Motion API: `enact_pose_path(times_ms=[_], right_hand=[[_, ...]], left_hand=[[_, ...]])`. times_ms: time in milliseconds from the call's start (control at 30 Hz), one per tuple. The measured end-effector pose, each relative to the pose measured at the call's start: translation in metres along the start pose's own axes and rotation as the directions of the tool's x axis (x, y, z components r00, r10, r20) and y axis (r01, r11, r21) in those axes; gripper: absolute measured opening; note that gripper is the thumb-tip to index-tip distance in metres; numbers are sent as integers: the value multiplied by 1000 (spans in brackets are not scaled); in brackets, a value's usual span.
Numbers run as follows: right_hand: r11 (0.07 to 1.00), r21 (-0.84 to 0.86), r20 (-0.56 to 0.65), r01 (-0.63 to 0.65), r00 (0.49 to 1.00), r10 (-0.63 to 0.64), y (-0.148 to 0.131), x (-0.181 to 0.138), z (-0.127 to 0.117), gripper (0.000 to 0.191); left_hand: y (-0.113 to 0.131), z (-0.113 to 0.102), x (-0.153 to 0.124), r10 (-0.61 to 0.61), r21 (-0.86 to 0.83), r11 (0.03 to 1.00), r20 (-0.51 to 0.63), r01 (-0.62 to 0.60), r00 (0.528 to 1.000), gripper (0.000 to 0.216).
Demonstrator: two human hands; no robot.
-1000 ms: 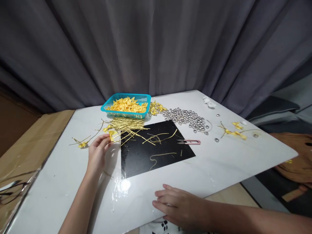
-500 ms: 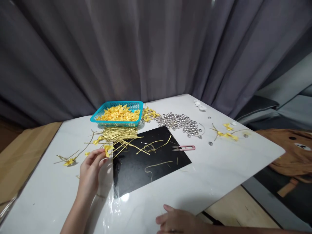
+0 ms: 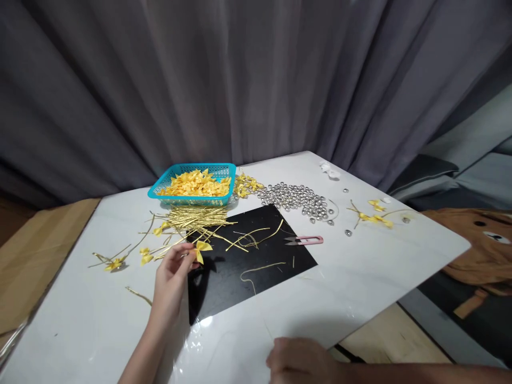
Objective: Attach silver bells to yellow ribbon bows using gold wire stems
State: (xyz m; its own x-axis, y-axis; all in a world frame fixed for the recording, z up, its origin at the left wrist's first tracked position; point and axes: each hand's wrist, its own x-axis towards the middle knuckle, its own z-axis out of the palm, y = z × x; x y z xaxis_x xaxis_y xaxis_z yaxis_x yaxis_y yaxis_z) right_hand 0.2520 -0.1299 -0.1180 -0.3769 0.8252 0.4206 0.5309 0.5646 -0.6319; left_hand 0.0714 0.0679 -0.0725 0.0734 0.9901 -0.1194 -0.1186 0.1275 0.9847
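My left hand (image 3: pixel 176 269) pinches a yellow ribbon bow (image 3: pixel 202 249) between thumb and fingertips, above the left part of a black mat (image 3: pixel 224 288). My right hand (image 3: pixel 300 360) is at the table's near edge, its fingers curled closed. A faint thin thread (image 3: pixel 269 328) runs up from its fingertips toward the mat; the fingers partly hide it. Gold wire pieces (image 3: pixel 256 237) lie loose on the mat, and a bundle of gold stems (image 3: pixel 196 217) lies behind it. Another yellow bow (image 3: pixel 146 256) rests left of my left hand.
A blue basket (image 3: pixel 192 201) full of yellow bows stands at the back. Silver beads (image 3: pixel 296 197) are spread right of it. Pink-handled thread snips (image 3: pixel 308 240) lie across the mat's right edge. Bow-and-wire pieces (image 3: pixel 376 218) lie far right, and another (image 3: pixel 115 263) lies left.
My left hand has moved right with the yellow bow, from the mat's edge to over the mat. My right hand has shifted slightly right, its fingers now curled in.
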Motion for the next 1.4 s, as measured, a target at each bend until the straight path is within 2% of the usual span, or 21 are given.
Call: enact_pose_path(times_ms=[33,67,133,167,233,267,367,467,667,833,933,1000,1067,1167,1200,1233,1300,1400], right_hand=[[999,2,-15,-45,999,45,-1,9,-4,14],[996,8,-82,-93,992,94,-1,20,-8,11],[965,103,-269,-240,927,260,5,46,-17,9],[961,133,-363,-242,890,275,9,59,-21,8],[956,174,-439,-238,850,291,18,85,-27,5],[964,174,-456,-199,852,258,22,95,-28,5],[986,145,-465,-83,874,142,31,114,-28,4],[997,81,-464,14,886,25,36,117,-24,5],[994,10,-391,113,915,-100,43,114,-23,7],[979,-105,-351,176,914,-202,48,113,-27,8],[977,-96,-330,188,920,-209,49,112,-32,10],[990,-42,-338,132,931,-138,47,112,-35,8],[1000,4,-442,18,897,-15,43,112,-39,6],[983,85,-670,-163,721,177,37,115,-45,7],[972,130,-703,-194,673,228,36,116,-48,7],[961,183,-706,-209,652,277,34,117,-50,6],[924,312,-633,-223,676,377,32,119,-52,4],[797,541,-410,-268,744,528,30,122,-47,6]], left_hand=[[-1,3,-1,-12,-25,1000,19,12,1000,37],[-3,6,-3,-27,-52,998,44,30,999,40],[-6,15,-8,-66,-106,991,111,78,992,43],[-8,20,-11,-87,-135,985,151,108,985,40],[-11,31,-16,-128,-190,967,224,172,966,36],[-12,36,-17,-145,-216,955,254,202,956,35],[-15,47,-18,-175,-290,920,301,265,937,35],[-19,51,-17,-186,-362,886,295,290,937,37],[-22,49,-18,-228,-428,844,260,323,939,36],[-13,41,-24,-257,-415,846,232,334,938,31],[-8,38,-26,-258,-384,864,217,325,942,36],[-6,37,-27,-248,-350,884,209,309,946,38],[-7,37,-26,-230,-318,905,189,281,955,37],[-8,37,-25,-191,-284,933,137,223,972,33],[-8,37,-25,-178,-275,939,122,206,976,32],[-8,36,-25,-165,-269,945,109,189,980,32],[-8,35,-24,-143,-260,952,94,163,985,32],[-6,35,-24,-121,-254,957,85,139,989,31]])
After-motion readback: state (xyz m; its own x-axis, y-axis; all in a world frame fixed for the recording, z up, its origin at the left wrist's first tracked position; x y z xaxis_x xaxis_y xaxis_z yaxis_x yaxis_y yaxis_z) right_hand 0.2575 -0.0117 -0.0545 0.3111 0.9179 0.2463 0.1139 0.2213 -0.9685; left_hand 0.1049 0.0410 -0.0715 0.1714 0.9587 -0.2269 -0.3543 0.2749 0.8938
